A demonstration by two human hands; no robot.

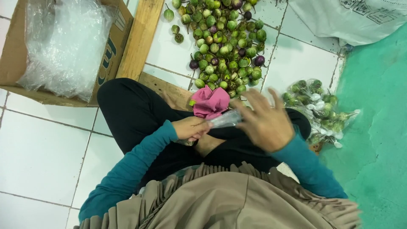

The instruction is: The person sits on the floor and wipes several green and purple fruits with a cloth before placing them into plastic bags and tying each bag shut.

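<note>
Fingers (196, 135) of the left hand (191, 128) are curled tight round a clear bag (224, 120) in the lap; right hand (265, 120) is spread open, blurry, touching the bag's other end. Pink cloth (210, 102) sits just above. Box (17, 55) at the floor's (38, 144) top-left corner holds clear plastic (63, 42). Filled bags (320, 108) of small eggplants lie right; loose pile (224, 42) at the top.

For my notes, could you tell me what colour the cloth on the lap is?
Pink, in the head view: cloth.
</note>
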